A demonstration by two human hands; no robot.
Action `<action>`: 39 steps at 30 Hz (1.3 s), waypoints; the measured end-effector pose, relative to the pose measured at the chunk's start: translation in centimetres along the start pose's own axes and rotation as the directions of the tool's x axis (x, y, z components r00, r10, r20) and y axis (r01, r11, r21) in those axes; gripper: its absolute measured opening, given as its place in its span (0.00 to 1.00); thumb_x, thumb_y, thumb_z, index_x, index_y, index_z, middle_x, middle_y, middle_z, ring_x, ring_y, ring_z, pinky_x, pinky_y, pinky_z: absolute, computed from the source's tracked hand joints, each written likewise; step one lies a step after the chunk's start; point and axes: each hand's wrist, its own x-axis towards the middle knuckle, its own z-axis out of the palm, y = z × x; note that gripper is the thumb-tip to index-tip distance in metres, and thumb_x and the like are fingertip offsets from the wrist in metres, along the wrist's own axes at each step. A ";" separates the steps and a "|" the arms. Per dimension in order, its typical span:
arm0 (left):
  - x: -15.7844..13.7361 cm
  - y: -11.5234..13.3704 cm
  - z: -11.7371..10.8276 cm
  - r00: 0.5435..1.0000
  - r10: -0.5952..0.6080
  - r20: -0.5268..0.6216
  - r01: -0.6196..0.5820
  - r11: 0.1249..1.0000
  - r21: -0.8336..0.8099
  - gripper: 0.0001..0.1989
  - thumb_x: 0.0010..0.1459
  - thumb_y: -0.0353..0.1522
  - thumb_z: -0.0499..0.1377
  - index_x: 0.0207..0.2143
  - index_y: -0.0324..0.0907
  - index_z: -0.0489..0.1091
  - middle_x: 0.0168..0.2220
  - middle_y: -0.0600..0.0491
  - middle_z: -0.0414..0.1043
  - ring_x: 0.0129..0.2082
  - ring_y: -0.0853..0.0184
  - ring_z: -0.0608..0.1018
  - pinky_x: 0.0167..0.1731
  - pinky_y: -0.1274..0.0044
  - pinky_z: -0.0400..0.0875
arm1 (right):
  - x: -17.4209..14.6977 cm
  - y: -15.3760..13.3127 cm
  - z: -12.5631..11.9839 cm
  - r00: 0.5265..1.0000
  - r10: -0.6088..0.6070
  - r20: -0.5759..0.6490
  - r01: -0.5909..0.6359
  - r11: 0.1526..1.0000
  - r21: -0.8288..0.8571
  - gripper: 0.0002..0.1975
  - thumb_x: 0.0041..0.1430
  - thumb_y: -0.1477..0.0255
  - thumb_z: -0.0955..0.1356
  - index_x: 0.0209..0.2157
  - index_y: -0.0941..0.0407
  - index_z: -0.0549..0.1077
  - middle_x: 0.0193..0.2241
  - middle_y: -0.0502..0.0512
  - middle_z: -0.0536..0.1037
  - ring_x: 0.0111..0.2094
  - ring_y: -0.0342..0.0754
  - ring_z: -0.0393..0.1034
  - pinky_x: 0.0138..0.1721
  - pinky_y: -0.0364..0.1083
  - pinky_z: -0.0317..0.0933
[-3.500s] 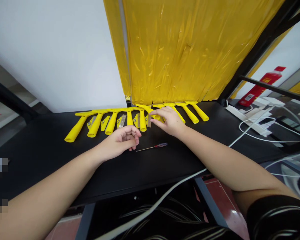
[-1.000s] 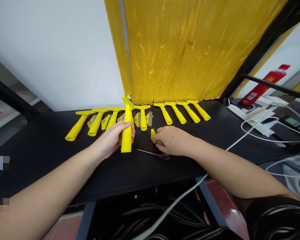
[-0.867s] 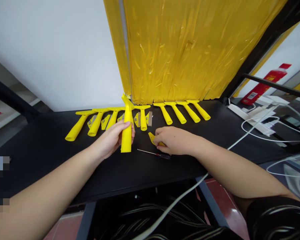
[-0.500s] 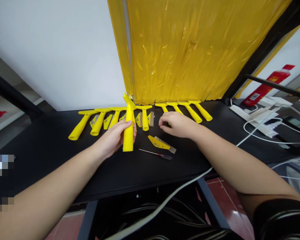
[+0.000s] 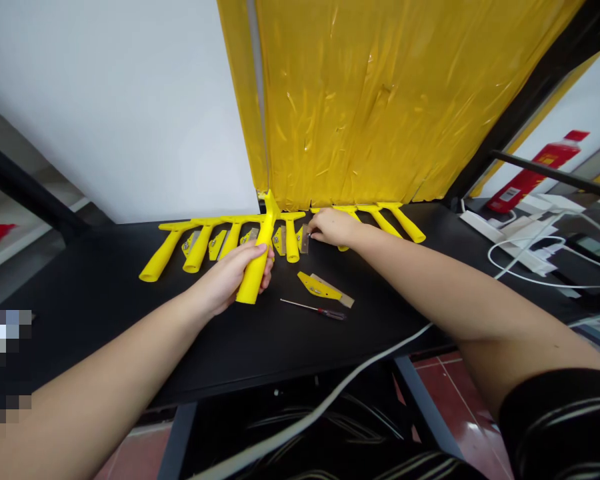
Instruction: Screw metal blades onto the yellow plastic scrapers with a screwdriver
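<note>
My left hand (image 5: 235, 270) is wrapped round a yellow plastic scraper handle (image 5: 254, 279), tilted with its flared head up and its round hollow end toward me. My right hand (image 5: 334, 228) reaches to the back of the table, fingertips pinched together beside a yellow blade holder with a metal blade (image 5: 305, 241). Whatever is between those fingertips is too small to make out. In front of the hands lie another yellow blade holder (image 5: 320, 287), its blade sticking out, and a thin screwdriver (image 5: 325, 312) with a dark red handle.
Several more yellow handles (image 5: 160, 257) stand in a row along the back of the black table (image 5: 220, 360), blade holders (image 5: 217, 245) between some. At right are a red bottle (image 5: 535, 172), a white power strip (image 5: 510, 240) and loose cables. One white cable (image 5: 340, 393) crosses the front edge.
My right hand has moved left and farther back, to the blade holder in the row. The handle in my left hand has tilted, its head leaning right.
</note>
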 end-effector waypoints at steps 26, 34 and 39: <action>0.6 -0.9 -1.0 0.997 0.031 0.069 -0.044 0.981 0.190 0.15 0.61 0.40 0.64 0.44 0.40 0.75 0.31 0.55 0.68 0.24 0.70 0.74 0.19 0.79 0.68 | -9.6 -5.8 -4.0 0.971 -0.167 0.170 0.069 0.880 0.469 0.11 0.56 0.68 0.78 0.40 0.56 0.81 0.32 0.51 0.80 0.32 0.45 0.73 0.33 0.45 0.62; 0.4 -0.7 -0.9 0.997 0.032 0.067 -0.047 0.972 0.230 0.15 0.61 0.41 0.64 0.44 0.40 0.75 0.31 0.55 0.68 0.25 0.69 0.74 0.20 0.79 0.68 | -9.7 -7.7 -3.3 0.973 -0.100 0.208 0.029 0.947 0.319 0.10 0.55 0.75 0.75 0.41 0.57 0.81 0.37 0.57 0.82 0.34 0.49 0.75 0.33 0.46 0.62; 0.4 -0.7 -1.0 0.997 0.024 0.074 -0.040 0.972 0.232 0.16 0.60 0.42 0.65 0.44 0.40 0.75 0.31 0.56 0.68 0.25 0.69 0.74 0.21 0.78 0.68 | -10.2 -7.3 -3.9 0.981 -0.096 0.171 0.025 0.927 0.375 0.13 0.53 0.77 0.73 0.42 0.56 0.81 0.37 0.55 0.83 0.35 0.50 0.76 0.35 0.46 0.64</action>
